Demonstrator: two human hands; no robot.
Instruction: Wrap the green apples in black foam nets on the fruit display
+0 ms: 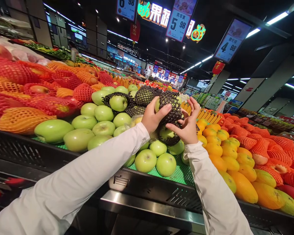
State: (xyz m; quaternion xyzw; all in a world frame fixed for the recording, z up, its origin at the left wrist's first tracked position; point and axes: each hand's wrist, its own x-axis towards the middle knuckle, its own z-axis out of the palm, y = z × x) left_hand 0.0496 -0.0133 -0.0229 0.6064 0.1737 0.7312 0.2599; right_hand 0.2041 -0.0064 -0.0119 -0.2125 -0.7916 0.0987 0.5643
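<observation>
My left hand (154, 117) is closed around a green apple in a black foam net (170, 102), with the thumb across its front. Close on its right is my right hand (188, 125), fingers curved and spread apart. Its thumb points at the gap between the held apple and a second netted green apple (168, 133) just below; whether it touches either is unclear. Bare green apples (145, 160) lie under and around both hands. More black-netted apples (144, 95) sit behind, and one netted apple (118, 103) shows its bare side.
Orange-yellow fruit (229, 153) is heaped to the right, beside fruit in red foam nets (262, 148). Pink and orange netted fruit (41, 86) fills the left. A black crate edge (156, 187) runs along the front above a metal rail (147, 204). Price signs (180, 21) hang overhead.
</observation>
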